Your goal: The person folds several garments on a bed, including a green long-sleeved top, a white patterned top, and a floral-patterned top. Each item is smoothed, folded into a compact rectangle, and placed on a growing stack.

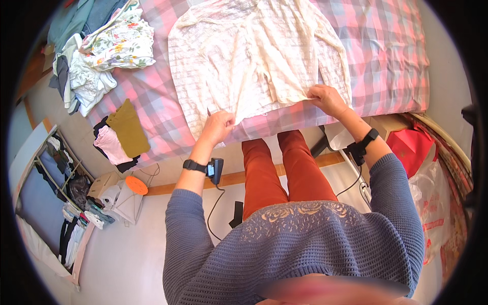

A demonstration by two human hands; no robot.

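Note:
A cream, semi-sheer long-sleeved garment [251,61], seemingly a cardigan or blouse, is spread across a pink and grey checked bedcover [381,72]. Its hem lies towards me, near the bed's front edge. My left hand [220,125] pinches the hem at the left, close to the sleeve end. At the right of the same hem, the fingers of my right hand [325,98] are closed on the fabric. Both sleeves hang down along the sides of the garment, and folds run through its middle. The top of the garment is cut off by the picture's edge.
Left on the bed lie a floral garment [122,45], crumpled white clothing [91,72] and folded olive clothing [129,129] beside a pink piece [112,145]. An open wardrobe [57,190] stands at left. A red bag [410,148] and clear plastic bag [431,206] are at right.

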